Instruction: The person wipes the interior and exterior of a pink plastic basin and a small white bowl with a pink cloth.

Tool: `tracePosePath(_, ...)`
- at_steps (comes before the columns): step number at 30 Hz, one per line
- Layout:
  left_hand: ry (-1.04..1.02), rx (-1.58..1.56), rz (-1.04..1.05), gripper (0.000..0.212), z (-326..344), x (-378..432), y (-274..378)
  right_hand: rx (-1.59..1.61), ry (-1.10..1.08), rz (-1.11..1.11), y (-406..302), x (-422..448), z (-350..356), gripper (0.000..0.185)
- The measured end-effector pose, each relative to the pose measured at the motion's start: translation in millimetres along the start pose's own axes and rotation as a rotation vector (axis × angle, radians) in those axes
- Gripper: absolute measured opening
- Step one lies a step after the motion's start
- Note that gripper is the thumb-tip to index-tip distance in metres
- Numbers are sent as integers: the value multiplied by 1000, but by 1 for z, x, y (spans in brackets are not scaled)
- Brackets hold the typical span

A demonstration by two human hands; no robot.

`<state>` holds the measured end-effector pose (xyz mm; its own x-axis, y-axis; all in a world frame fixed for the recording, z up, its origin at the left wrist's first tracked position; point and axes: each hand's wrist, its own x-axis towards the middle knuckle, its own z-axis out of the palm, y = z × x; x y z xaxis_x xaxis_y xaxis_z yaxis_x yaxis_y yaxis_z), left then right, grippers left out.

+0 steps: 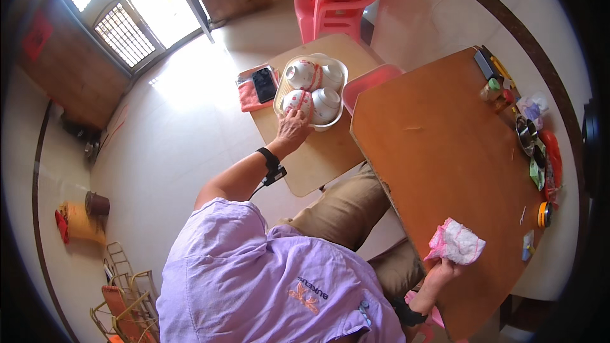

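Observation:
My left hand (293, 129) reaches over the light wooden table. Its fingers curl onto a white floral bowl (296, 100) lying tilted in a cream plastic basket (341, 115). A second floral bowl (301, 74) lies beside it, also tilted. Two plainer white bowls, one behind (332, 76) and one in front (327, 100), rest on the basket's right side with their feet turned up. Over the brown table's near edge, my right hand (439, 276) pinches a crumpled pink-and-white cloth (457, 243). The thumb's exact hold on the left bowl is hidden.
A black phone (264, 85) lies on a red cloth (250, 97) at the light table's corner. A pink basin (369, 83) sits between the tables. Jars (491, 89), bags and a tape roll (544, 214) line the brown table's (419, 162) far edge. Pink chairs (338, 9) stand behind.

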<state>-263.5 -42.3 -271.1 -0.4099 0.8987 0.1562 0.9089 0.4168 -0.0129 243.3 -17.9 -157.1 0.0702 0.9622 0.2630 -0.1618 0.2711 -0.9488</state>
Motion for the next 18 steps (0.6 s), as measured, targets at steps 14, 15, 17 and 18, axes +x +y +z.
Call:
tracePosePath(14,-186,-163,186,38,-29,-66,34,32,-51,31,-12,1,9,35)
tracePosePath(15,-229,-174,183,35,-33,-69,36,53,-62,43,-11,1,9,35)
tracePosePath(17,-209,-213,203,30,-29,-75,37,44,-65,35,-9,1,5,36)
tracePosePath(18,-266,-204,213,33,-33,-77,41,33,-67,26,-8,1,4,36)
